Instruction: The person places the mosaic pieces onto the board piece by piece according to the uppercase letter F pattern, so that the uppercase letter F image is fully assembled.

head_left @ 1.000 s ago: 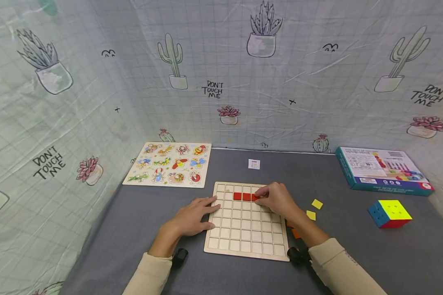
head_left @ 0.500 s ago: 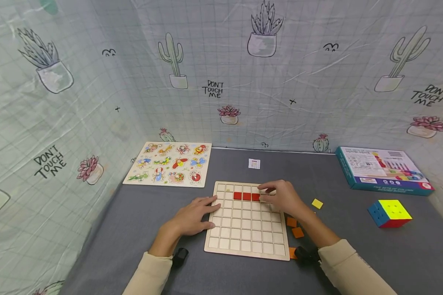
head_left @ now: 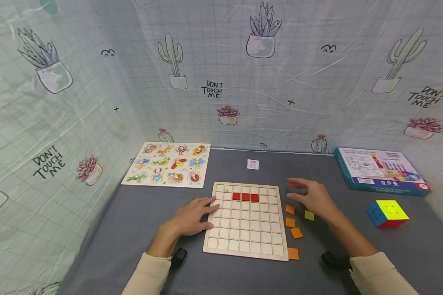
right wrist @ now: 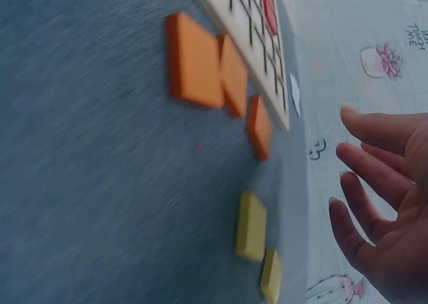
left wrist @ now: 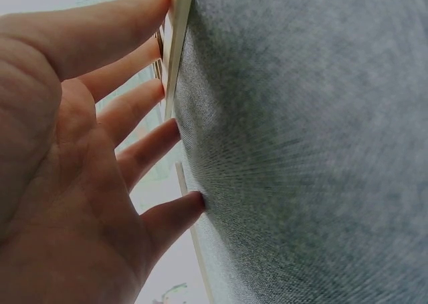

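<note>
A light wooden grid board lies on the dark cloth, with three red square tiles side by side in its second row from the back. My left hand rests at the board's left edge, fingers spread; its fingertips touch the rim in the left wrist view. Right of the board, my right hand is held over the table with thumb and fingers apart and nothing between them. Several orange tiles lie along the board's right side. Nearest below that hand is a yellow tile; another yellow tile shows in the right wrist view.
An insect picture puzzle board stands back left. Behind the grid board lies a small printed card. To the right are a puzzle cube and a flat printed toy box. A patterned curtain borders the table's back.
My right hand has left the third red tile in the row and moved right, off the board, toward the yellow tiles. More orange tiles show now. My left hand has stayed put.
</note>
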{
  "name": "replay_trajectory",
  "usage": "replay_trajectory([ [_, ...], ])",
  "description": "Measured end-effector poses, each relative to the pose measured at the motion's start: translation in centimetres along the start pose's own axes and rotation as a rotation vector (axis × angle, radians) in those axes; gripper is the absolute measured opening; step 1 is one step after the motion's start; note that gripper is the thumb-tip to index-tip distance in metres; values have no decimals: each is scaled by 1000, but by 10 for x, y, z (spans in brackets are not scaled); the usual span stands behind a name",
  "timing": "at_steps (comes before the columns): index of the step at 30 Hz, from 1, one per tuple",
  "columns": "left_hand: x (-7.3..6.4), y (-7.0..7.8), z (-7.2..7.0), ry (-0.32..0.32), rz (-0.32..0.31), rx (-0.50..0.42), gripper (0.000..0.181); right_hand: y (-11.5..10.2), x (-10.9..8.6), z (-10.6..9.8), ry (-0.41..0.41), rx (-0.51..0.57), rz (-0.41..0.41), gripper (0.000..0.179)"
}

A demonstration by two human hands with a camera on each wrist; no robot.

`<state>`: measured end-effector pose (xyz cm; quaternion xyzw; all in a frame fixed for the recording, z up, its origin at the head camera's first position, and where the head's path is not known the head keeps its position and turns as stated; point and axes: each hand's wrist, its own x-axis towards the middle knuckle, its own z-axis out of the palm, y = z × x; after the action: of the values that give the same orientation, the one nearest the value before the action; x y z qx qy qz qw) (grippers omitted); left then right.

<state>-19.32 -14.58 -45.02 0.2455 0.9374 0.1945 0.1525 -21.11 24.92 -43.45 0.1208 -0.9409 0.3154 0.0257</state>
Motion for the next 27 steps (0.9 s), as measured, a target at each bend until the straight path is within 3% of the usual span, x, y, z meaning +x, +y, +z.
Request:
replay_trajectory([
  [6, 2, -1, 1, 4, -4, 0, 60, 8, -13, 3, -66, -123, 39, 50],
  [13, 2, -1, 1, -3, -2, 7, 61, 13, -29, 21, -53, -217, 30, 49],
  [27, 1, -2, 1, 2, 0, 10, 61, 5, -33, 28, 1, -180, 42, 29],
])
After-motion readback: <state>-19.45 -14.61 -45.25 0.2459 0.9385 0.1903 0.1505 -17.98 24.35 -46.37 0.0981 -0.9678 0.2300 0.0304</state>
